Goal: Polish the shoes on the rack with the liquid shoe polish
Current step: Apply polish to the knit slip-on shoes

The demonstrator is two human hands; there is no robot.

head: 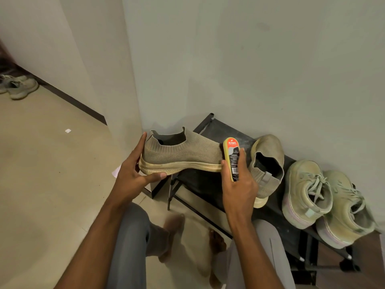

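A beige knit slip-on shoe with a cream sole is held sideways in the air, heel to the left. My left hand grips its heel, thumb under the sole and fingers up the back. My right hand holds a yellow and black Kiwi polish applicator upright, its dark sponge side pressed against the shoe's toe. The matching slip-on lies on the black shoe rack just right of my right hand.
A pair of pale green lace-up sneakers stands on the rack's right part. The rack sits against a grey wall. Another pair of sneakers lies on the tiled floor far left. My legs and bare feet are below.
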